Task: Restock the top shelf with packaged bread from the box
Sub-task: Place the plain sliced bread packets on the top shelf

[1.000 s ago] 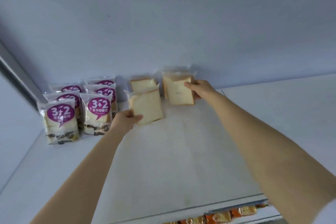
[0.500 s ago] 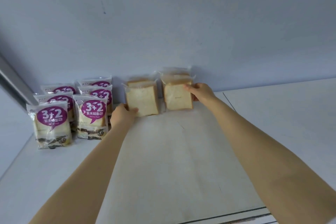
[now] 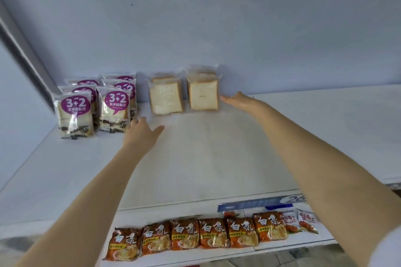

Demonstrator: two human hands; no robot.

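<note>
At the far left of the top shelf (image 3: 195,158) stood the purple-labelled bread packs (image 3: 73,112), upright in two rows running back toward the wall (image 3: 217,17), their printed "3+2" faces turned to the person. Just right of the front packs, the left hand (image 3: 141,132) hovered low over the bare shelf, fingers straight and spread, thumb out to the right, holding nothing and apart from the bread beyond it. Further back, near the wall, the left toast pack (image 3: 166,98) stood on its bottom edge with its broad pale face toward the person, its long axis upright and tipped slightly to the left; another pack showed right behind it. Close beside it, with a narrow gap between, the right toast pack (image 3: 202,96) stood the same way, nearly plumb, again with one behind. The right hand (image 3: 238,101) lay flat and open at that pack's right edge, fingertips pointing left at it; whether they touched the wrapper could not be told. Below the shelf's front edge, a row of orange noodle packets (image 3: 195,234) lay on the lower shelf, under a blue price strip (image 3: 260,202).
</note>
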